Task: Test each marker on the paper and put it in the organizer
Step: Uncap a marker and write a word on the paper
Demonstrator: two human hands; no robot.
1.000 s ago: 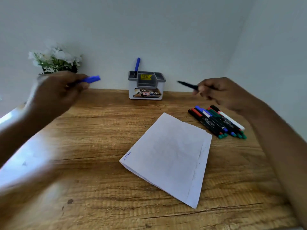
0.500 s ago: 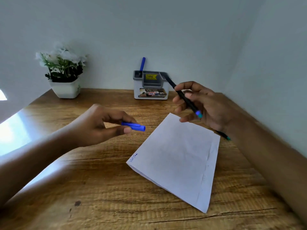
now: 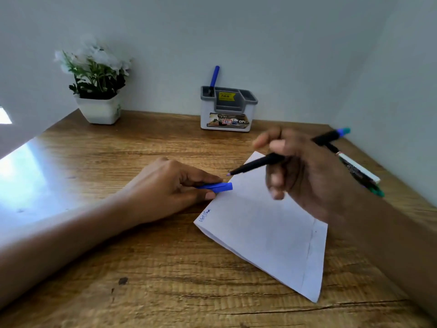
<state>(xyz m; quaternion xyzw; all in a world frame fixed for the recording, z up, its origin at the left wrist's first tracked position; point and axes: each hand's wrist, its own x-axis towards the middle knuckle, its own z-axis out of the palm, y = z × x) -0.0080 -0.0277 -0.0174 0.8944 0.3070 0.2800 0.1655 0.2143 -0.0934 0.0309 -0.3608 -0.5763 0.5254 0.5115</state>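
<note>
My right hand (image 3: pixel 305 176) grips an uncapped black-barrelled marker (image 3: pixel 257 163), its purple tip pointing left just above the far corner of the white paper (image 3: pixel 267 230). My left hand (image 3: pixel 170 188) pinches the blue cap (image 3: pixel 218 187) at the paper's left edge, low against the desk. The paper bears a small blue scribble near its left corner. A grey-and-white organizer (image 3: pixel 228 110) stands at the back wall with one blue marker (image 3: pixel 214 78) upright in its left slot. More markers (image 3: pixel 359 172) lie on the desk to the right, mostly hidden behind my right hand.
A white pot of white flowers (image 3: pixel 97 91) sits at the back left of the wooden desk (image 3: pixel 142 268). Walls close in behind and on the right. Bright glare covers the desk's left side.
My left hand has come down with the blue cap to the paper's left edge. My right hand has turned the marker so its tip points down at the paper's far corner.
</note>
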